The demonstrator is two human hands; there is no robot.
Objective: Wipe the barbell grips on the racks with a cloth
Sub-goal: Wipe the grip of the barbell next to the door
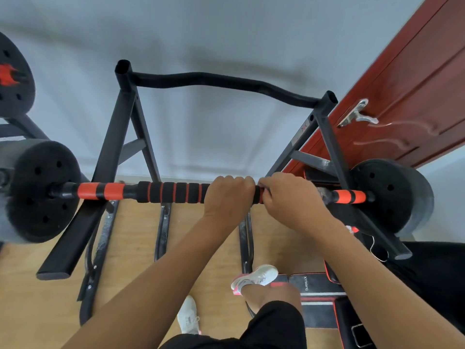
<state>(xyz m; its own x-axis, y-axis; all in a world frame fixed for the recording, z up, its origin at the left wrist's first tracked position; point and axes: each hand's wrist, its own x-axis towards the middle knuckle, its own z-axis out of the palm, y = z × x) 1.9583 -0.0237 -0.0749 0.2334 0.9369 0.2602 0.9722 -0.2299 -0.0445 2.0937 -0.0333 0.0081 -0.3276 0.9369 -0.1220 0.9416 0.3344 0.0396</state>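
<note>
A barbell (166,192) with a black and orange ribbed foam grip lies across a black rack (110,147), with black weight plates at both ends. My left hand (227,195) is wrapped round the grip near its right end. My right hand (289,197) grips the bar just right of it, fingers curled over the top. No cloth shows in either hand; whatever lies under the palms is hidden.
A second plate-loaded bar (12,76) sits at the upper left. A red-brown door (407,91) with a metal handle stands right of the rack. A black bench (324,298) lies on the wooden floor at lower right, by my feet in white shoes.
</note>
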